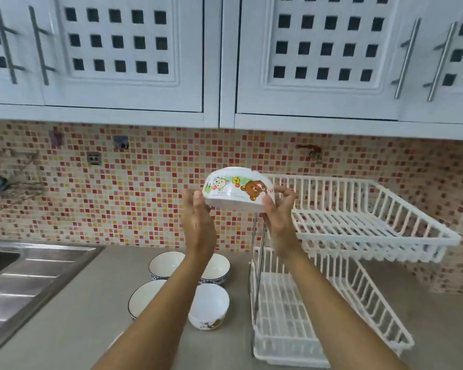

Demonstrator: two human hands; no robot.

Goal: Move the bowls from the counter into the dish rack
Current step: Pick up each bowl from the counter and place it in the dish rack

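Currently held: one cartoon-printed bowl [238, 189], upside down and slightly tilted, raised in front of the tiled wall, just left of the dish rack's [372, 222] upper tier. Left hand [198, 220]: forearm extended up and forward, fingers upright, thumb pressed to the bowl's left rim. Right hand [280, 209]: forearm likewise raised, fingers curled over the bowl's right edge. On the counter [78, 329] below the arms: two blue-patterned bowls [166, 264], one dark-rimmed bowl [145, 297], one small white bowl [209, 305], all upright beside the rack's lower tier.
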